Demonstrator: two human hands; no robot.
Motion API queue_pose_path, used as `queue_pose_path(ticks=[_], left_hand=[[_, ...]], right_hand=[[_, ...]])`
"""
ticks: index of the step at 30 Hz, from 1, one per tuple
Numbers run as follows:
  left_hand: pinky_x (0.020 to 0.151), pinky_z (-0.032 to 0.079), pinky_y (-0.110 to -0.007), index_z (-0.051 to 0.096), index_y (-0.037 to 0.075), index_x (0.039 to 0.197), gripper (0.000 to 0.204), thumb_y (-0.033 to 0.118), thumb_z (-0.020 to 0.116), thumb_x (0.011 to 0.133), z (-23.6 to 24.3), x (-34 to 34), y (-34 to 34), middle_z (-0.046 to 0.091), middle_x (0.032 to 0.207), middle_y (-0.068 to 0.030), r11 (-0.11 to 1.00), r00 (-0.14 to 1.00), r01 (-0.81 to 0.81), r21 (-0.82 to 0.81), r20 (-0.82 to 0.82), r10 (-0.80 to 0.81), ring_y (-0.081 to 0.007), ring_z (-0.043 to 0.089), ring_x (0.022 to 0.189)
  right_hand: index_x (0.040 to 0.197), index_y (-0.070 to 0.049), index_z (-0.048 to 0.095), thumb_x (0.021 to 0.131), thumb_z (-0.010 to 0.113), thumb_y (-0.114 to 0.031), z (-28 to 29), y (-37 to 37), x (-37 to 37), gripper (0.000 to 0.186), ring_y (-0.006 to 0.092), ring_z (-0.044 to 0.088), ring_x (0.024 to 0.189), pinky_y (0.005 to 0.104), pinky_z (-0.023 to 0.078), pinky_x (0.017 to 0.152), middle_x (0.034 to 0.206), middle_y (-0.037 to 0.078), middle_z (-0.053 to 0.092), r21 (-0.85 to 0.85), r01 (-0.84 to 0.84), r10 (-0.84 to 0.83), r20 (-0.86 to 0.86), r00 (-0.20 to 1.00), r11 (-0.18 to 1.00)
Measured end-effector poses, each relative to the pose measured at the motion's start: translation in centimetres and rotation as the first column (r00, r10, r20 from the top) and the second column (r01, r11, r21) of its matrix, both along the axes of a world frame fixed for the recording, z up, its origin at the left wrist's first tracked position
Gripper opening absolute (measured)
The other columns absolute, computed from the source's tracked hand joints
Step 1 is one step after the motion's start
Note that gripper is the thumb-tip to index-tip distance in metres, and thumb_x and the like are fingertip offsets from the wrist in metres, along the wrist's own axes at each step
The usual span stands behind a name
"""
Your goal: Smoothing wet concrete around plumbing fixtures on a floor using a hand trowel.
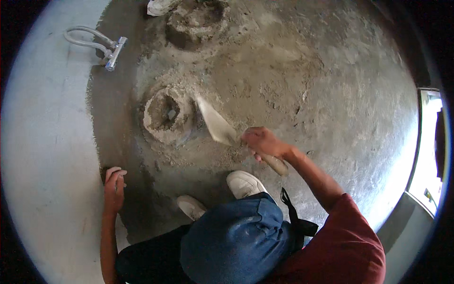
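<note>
A pointing trowel (216, 123) with a pale wooden handle is gripped in my right hand (261, 142). Its pointed blade reaches up and left, with the tip beside the rough mortar collar (152, 124) around a hole in the floor. Inside the hole is a small pale patch I cannot identify. My left hand (113, 184) rests low by the wall at the left, fingers loosely bent and slightly apart, with nothing visible in them.
Beyond is a second rough-rimmed hole (222, 21), with a whitish bag-like thing (158, 6) beside it. A metal fitting with a looped hose (113, 53) sticks out from the left wall. Loose mortar (279, 90) covers the floor. My white shoes (245, 183) stand near the collar.
</note>
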State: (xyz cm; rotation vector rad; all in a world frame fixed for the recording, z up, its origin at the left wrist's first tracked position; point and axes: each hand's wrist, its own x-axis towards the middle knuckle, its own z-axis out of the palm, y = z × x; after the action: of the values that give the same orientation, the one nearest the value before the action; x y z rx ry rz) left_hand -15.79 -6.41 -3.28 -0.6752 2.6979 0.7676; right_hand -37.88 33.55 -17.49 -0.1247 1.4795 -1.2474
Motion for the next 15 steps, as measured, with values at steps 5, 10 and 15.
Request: queue_pose_path(ticks=[5, 10, 15], left_hand=[[0.069, 0.05, -0.03, 0.059, -0.001, 0.103, 0.026, 0.016, 0.041, 0.095, 0.3, 0.3, 0.0, 0.048, 0.115, -0.0122, 0.998, 0.999, 0.047, -0.031, -0.001, -0.047, -0.0201, 0.055, 0.087], [0.068, 0.05, -0.03, 0.059, -0.002, 0.103, 0.026, 0.015, 0.041, 0.095, 0.4, 0.4, 0.2, 0.048, 0.113, -0.0126, 1.0, 1.0, 0.017, -0.016, 0.007, -0.016, -0.0193, 0.055, 0.086], [0.068, 0.05, -0.029, 0.059, -0.002, 0.103, 0.025, 0.015, 0.041, 0.095, 0.5, 1.5, -0.1, 0.048, 0.113, -0.0122, 0.999, 0.999, 0.04, -0.03, -0.014, -0.041, -0.0187, 0.054, 0.086]], right_hand=[[0.091, -0.007, 0.052, 0.094, 0.049, -0.034, -2.5, -1.2, -2.7, 0.028, 0.012, 0.047, 0.044, 0.0282, 0.043, 0.042, 0.062, 0.0, 0.047, -0.041, 0.115, -0.088, 0.408, 0.909, 0.993], [0.092, -0.01, 0.048, 0.095, 0.045, -0.038, -5.1, -4.9, -6.4, 0.028, 0.0099, 0.044, 0.045, 0.028, 0.041, 0.04, 0.062, -0.002, 0.043, -0.102, 0.036, 0.019, 0.491, 0.871, 0.994], [0.088, -0.008, 0.05, 0.095, 0.045, -0.037, -1.7, -6.2, -8.0, 0.03, 0.0101, 0.049, 0.05, 0.0286, 0.044, 0.043, 0.067, 0.0, 0.049, -0.112, -0.155, 0.178, 0.231, 0.957, 0.981]])
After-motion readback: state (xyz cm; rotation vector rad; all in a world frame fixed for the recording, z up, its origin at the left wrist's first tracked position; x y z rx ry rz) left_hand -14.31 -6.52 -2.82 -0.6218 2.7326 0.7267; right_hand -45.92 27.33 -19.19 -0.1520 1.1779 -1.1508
